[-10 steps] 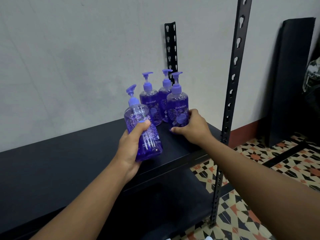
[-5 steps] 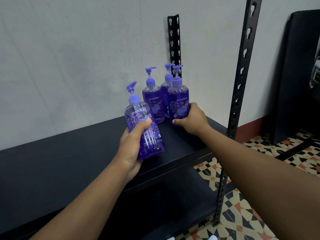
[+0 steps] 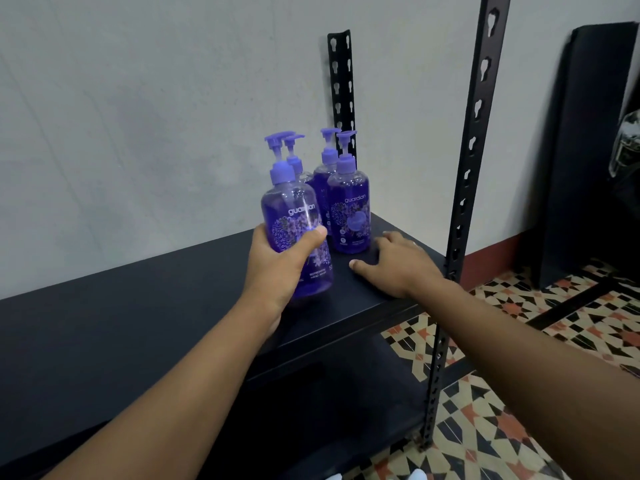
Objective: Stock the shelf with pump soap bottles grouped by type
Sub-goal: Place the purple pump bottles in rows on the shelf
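Note:
My left hand (image 3: 280, 271) grips a purple pump soap bottle (image 3: 294, 220), upright, its base at or just above the black shelf (image 3: 138, 323). Three matching purple bottles stand at the shelf's back right corner: the front one (image 3: 349, 216) shows its label, one (image 3: 323, 188) stands behind it, and another (image 3: 297, 161) is mostly hidden behind the held bottle. My right hand (image 3: 398, 265) rests flat on the shelf with fingers spread, just right of the front bottle and apart from it.
Black perforated uprights stand at the shelf's front right (image 3: 467, 202) and back corner (image 3: 341, 81). A lower shelf (image 3: 329, 410) lies beneath. A dark panel (image 3: 588, 150) leans on the wall at right. Patterned floor tiles (image 3: 519, 393) spread to the right.
My right hand let go of the front bottle and now lies flat on the shelf. My left hand moved its bottle right and back, close beside the standing group.

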Motion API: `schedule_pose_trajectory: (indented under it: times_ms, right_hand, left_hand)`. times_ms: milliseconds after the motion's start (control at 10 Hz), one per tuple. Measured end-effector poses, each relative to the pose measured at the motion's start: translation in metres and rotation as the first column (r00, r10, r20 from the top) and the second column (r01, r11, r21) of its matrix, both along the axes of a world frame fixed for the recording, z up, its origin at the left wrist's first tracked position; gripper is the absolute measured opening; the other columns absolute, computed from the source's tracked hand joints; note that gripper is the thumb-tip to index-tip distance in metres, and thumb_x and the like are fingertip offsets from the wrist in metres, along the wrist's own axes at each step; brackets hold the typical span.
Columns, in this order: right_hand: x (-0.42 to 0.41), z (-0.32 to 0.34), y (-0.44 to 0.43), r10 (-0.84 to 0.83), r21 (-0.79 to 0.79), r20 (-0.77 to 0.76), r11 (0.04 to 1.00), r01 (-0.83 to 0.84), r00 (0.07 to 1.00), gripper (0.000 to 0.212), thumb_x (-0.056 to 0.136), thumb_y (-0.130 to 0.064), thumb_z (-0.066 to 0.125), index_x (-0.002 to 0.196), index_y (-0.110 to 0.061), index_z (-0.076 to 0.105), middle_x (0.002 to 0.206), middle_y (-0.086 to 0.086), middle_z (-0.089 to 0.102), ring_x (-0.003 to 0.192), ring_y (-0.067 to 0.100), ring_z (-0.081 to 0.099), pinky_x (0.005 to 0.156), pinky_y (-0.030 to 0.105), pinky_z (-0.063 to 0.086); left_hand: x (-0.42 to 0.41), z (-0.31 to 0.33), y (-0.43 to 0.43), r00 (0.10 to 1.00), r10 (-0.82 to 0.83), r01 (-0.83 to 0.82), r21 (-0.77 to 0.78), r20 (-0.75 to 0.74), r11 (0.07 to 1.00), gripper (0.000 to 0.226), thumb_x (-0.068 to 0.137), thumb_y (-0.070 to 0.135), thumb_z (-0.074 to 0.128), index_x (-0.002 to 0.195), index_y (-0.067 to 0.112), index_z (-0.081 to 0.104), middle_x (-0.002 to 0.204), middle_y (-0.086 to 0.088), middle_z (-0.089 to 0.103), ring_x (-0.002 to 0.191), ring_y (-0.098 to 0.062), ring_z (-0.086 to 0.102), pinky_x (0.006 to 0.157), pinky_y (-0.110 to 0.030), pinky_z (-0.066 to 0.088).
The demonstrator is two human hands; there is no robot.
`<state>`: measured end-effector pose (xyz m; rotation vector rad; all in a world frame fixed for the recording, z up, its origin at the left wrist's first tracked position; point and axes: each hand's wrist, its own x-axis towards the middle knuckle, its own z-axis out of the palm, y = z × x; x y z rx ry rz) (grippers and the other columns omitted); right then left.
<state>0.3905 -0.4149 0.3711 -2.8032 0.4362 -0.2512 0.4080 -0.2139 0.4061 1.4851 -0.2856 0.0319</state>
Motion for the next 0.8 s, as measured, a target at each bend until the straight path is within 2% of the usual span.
schedule_pose_trajectory:
  times_ms: [100,200,300,400,500,700,800]
  right_hand:
    - [-0.005,-0.002,0.002,0.016,-0.079,-0.098,0.997,-0.024,0.995,0.083,0.095,-0.074,0.025,0.157,-0.02,0.033,0.167,0.007,0.023,0.154,0.029,0.017,0.125,0.048,0.013]
    - [-0.004,-0.003,0.003,0.011,-0.07,-0.132,0.997,-0.021,0.991,0.081,0.097,-0.07,0.019,0.161,-0.021,0.021,0.17,0.006,0.011,0.157,0.028,0.005,0.126,0.049,0.004]
    - [-0.005,-0.003,0.003,0.012,-0.075,-0.131,0.997,-0.022,0.991,0.076,0.099,-0.065,0.019,0.161,-0.021,0.02,0.17,0.006,0.01,0.157,0.028,0.004,0.126,0.048,0.004]
    - [-0.006,-0.003,0.004,0.011,-0.074,-0.127,0.997,-0.021,0.992,0.073,0.1,-0.061,0.019,0.161,-0.021,0.02,0.17,0.006,0.011,0.157,0.027,0.005,0.126,0.048,0.004]
    - [-0.007,-0.002,0.005,0.002,-0.079,-0.126,0.997,-0.012,0.992,0.073,0.1,-0.06,0.019,0.161,-0.021,0.022,0.17,0.006,0.012,0.156,0.027,0.006,0.126,0.048,0.005]
    - [-0.006,-0.003,0.006,-0.011,-0.092,-0.129,0.996,-0.001,0.992,0.073,0.099,-0.061,0.019,0.16,-0.022,0.023,0.169,0.006,0.013,0.156,0.027,0.007,0.126,0.048,0.006]
    - [-0.007,-0.002,0.005,-0.01,-0.092,-0.132,0.996,-0.003,0.991,0.074,0.099,-0.061,0.019,0.16,-0.021,0.023,0.17,0.006,0.013,0.156,0.027,0.007,0.126,0.048,0.005]
  left_hand:
    - [0.002,0.001,-0.01,0.997,0.025,-0.032,0.097,0.08,0.995,0.055,0.076,0.032,0.088,0.12,0.025,0.056,0.107,0.009,0.071,0.086,-0.001,0.072,0.073,-0.023,0.055]
    - [0.001,-0.008,-0.015,0.992,0.021,-0.042,0.166,0.126,0.985,0.061,0.074,0.032,0.09,0.123,0.025,0.054,0.111,0.011,0.069,0.092,0.002,0.07,0.082,-0.023,0.055]
    - [-0.003,-0.016,-0.013,0.983,-0.006,-0.036,0.223,0.185,0.974,0.066,0.074,0.029,0.09,0.128,0.025,0.052,0.116,0.013,0.067,0.097,0.005,0.067,0.08,-0.011,0.052]
    - [-0.001,-0.023,-0.005,0.98,-0.048,-0.02,0.332,0.194,0.943,0.079,0.068,0.032,0.093,0.132,0.026,0.047,0.123,0.012,0.063,0.105,0.004,0.065,0.086,-0.009,0.05]
    - [0.0,-0.032,0.005,0.984,-0.034,-0.057,0.488,0.174,0.871,0.093,0.059,0.043,0.092,0.134,0.027,0.041,0.134,0.007,0.055,0.115,-0.004,0.06,0.101,-0.027,0.05]
    - [0.018,-0.033,0.003,0.99,0.038,-0.103,0.5,0.139,0.86,0.067,0.072,0.035,0.091,0.12,0.022,0.047,0.119,0.008,0.064,0.106,-0.008,0.064,0.099,-0.033,0.052]
    - [0.035,-0.033,-0.005,0.989,0.054,-0.117,0.514,0.135,0.85,0.066,0.079,0.033,0.087,0.129,0.017,0.048,0.127,0.003,0.064,0.108,-0.01,0.062,0.1,-0.03,0.049]
